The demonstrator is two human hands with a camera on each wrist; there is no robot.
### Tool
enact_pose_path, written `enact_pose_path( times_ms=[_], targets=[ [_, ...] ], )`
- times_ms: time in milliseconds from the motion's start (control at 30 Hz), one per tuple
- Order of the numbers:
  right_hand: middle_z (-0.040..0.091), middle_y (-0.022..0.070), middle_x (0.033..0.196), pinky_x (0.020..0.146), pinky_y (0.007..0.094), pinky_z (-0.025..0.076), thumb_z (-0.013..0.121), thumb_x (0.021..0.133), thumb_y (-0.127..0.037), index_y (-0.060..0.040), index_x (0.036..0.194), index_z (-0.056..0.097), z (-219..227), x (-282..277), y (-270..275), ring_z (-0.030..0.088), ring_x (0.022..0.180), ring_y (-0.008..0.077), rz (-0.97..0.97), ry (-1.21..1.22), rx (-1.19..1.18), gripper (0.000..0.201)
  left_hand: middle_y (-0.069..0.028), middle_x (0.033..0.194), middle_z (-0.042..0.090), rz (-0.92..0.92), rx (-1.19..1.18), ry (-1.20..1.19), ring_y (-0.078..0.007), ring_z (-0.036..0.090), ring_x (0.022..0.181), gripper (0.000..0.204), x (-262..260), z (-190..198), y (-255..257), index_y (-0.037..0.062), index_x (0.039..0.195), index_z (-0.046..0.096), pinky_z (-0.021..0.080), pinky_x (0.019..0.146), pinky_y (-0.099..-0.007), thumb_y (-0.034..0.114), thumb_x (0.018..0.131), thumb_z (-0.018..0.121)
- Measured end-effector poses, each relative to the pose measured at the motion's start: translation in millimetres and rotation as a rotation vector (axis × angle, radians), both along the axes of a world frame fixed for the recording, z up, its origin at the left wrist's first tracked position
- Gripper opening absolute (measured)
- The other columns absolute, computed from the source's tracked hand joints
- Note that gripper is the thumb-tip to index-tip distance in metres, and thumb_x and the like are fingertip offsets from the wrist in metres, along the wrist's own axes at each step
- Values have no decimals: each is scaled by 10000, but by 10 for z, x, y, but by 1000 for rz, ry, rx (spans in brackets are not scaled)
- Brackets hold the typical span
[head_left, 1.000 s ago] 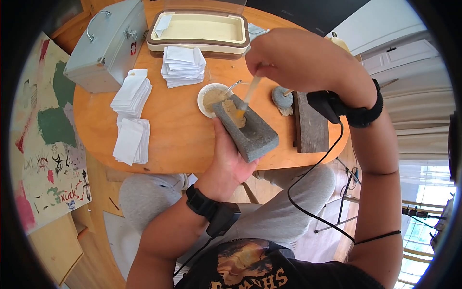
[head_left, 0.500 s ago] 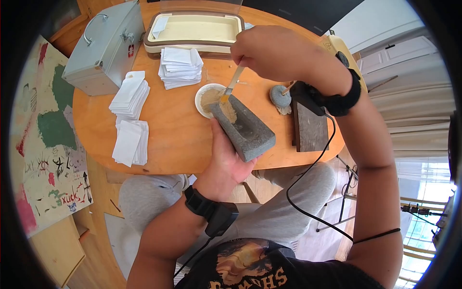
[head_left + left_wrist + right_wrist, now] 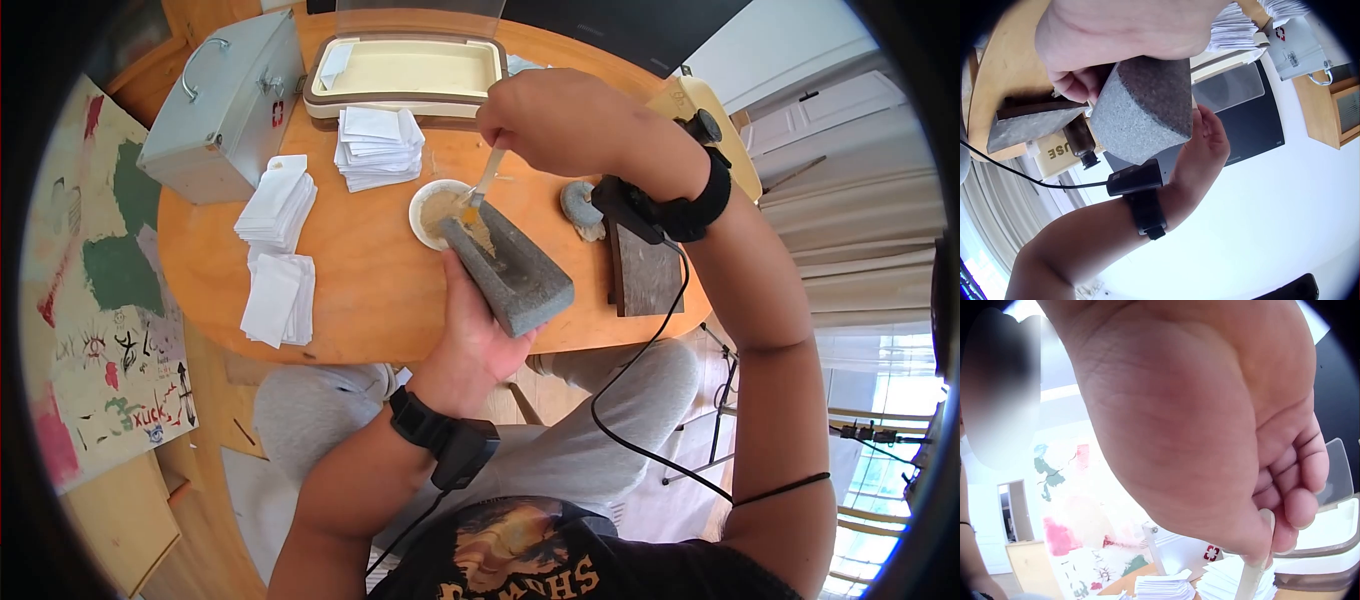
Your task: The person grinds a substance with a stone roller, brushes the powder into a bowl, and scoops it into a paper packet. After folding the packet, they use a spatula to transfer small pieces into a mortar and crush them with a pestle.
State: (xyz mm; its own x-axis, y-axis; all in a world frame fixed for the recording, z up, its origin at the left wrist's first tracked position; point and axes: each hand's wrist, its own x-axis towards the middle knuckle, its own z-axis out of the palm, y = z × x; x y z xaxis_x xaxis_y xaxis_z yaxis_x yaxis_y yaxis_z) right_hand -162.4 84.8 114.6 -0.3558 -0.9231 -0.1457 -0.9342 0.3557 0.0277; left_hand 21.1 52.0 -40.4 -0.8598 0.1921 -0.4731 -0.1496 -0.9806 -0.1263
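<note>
My left hand (image 3: 480, 335) grips a grey stone trough (image 3: 538, 298) from below, thumb along its side, holding it tilted above the table with its narrow end at a white bowl (image 3: 416, 224). Tan powder (image 3: 438, 212) lies in the bowl, and more clings inside the trough. With my right hand (image 3: 545, 115) I pinch the pale handle of a flat brush (image 3: 490, 172); its yellow bristles are at the trough's narrow end. The left wrist view shows the trough's blunt end (image 3: 1138, 115). In the right wrist view, thumb and fingers pinch the brush handle (image 3: 1248, 582).
Stacks of white paper packets (image 3: 376, 150) stand at the left and back of the table. Behind are a silver case (image 3: 215, 120) and a cream tray (image 3: 420, 70). A round grey stone (image 3: 578, 203) and a dark wooden block (image 3: 645, 270) sit at the right.
My right hand has moved left with the brush, shifting the bristles from inside the trough to its narrow end by the bowl. The left hand keeps its grip, almost still.
</note>
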Motion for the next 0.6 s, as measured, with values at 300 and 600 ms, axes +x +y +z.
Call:
enact_pose_path(
  times_ms=[300, 600],
  targets=[
    [750, 148, 978, 833, 460, 572, 694, 976, -135, -56, 1018, 783, 292, 243, 85, 727, 983, 359, -40, -61, 168, 127, -74, 1185, 744, 0, -23, -45, -303, 696, 1155, 779, -9, 36, -15, 173, 1268, 690, 548, 970, -452, 767, 1097, 216],
    [739, 124, 982, 838, 471, 573, 696, 960, -110, -62, 1001, 777, 275, 246, 69, 720, 968, 371, 22, 61, 6, 102, -69, 1195, 747, -4, -7, 54, -305, 698, 1160, 802, 6, -116, 0, 183, 1286, 685, 546, 980, -457, 788, 1086, 198]
  ],
)
